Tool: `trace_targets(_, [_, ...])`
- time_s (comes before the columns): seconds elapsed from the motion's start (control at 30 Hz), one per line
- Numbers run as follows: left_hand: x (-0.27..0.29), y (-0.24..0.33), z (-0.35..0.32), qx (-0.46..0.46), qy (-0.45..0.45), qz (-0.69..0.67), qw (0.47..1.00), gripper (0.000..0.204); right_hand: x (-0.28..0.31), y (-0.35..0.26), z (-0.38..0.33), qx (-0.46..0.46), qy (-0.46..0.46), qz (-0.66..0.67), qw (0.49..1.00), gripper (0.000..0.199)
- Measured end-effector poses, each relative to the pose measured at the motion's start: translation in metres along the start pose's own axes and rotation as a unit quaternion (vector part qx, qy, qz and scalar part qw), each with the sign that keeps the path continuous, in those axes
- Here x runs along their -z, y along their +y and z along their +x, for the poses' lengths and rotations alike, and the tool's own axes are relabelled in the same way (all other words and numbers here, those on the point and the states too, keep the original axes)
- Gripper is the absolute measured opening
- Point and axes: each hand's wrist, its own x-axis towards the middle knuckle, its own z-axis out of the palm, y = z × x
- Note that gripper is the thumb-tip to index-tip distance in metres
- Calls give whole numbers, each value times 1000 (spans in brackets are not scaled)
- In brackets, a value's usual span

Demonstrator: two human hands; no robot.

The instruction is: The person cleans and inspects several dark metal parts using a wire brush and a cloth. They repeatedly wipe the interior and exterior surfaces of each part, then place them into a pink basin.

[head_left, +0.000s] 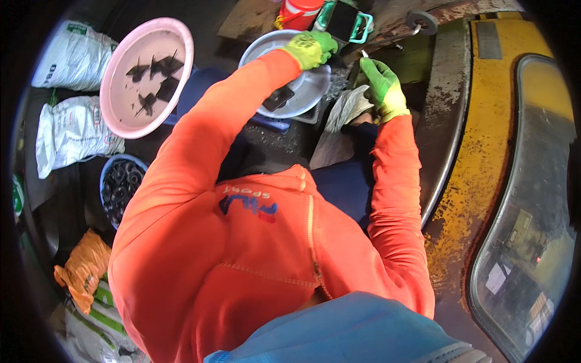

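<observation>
My left hand (311,48), in a yellow-green glove, reaches over a pale grey-white basin (318,86). Its fingers are curled downward, and whatever they grip is hidden beneath them. A flat black piece (278,98) lies in the basin near my wrist. To the right of the basin, my right hand (385,89) is raised in a matching glove. It is closed on a small thin object with a pale tip (364,54) that sticks up past the fingers; the rest of it is covered.
A pink basin (124,112) with several black moulded pieces stands at the left. Below it is a tub of black rings (121,184), beside white sacks (75,130) and an orange bag (85,269). A red container (301,11) stands behind. A rusty yellow machine (460,242) borders my right side.
</observation>
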Motion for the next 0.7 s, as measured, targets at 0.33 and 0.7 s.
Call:
trace_targets(0.33, [94, 83, 5, -172, 257, -147, 939, 49, -12, -23, -20, 128, -29, 294, 947, 11])
trace_targets(0.7, [99, 76, 7, -61, 261, -285, 920, 55, -27, -16, -30, 95, -48, 251, 962, 31])
